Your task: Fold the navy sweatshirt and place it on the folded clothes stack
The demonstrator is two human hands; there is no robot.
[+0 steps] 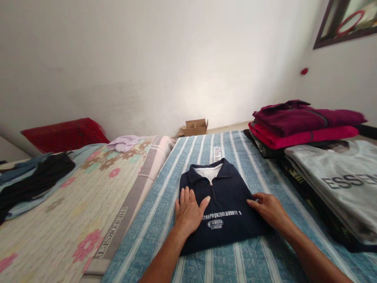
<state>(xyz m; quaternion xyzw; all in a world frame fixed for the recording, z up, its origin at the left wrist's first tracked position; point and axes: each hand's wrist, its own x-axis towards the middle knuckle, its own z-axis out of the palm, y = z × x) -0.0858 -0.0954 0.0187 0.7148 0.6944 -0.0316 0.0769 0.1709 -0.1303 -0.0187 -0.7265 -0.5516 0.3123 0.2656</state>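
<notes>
A folded navy pullover (224, 220) with a collar, a short zip and white lettering lies face up on a blue striped bedsheet (141, 239). My left hand (188, 210) rests flat on its left side, fingers stretched and thumb spread toward the zip. At the pullover's right edge, my right hand (269, 210) has its fingers curled, with thumb and forefinger closed on the fabric. The undersides of the right fingers are partly hidden.
To the right stand stacks of folded clothes, with a maroon garment (306, 118) and a grey T-shirt (338, 173) on top. A flowered mattress (73, 196) on the left bears loose dark clothes (38, 182) and a lilac cloth (125, 143). A cardboard box (196, 127) sits by the wall.
</notes>
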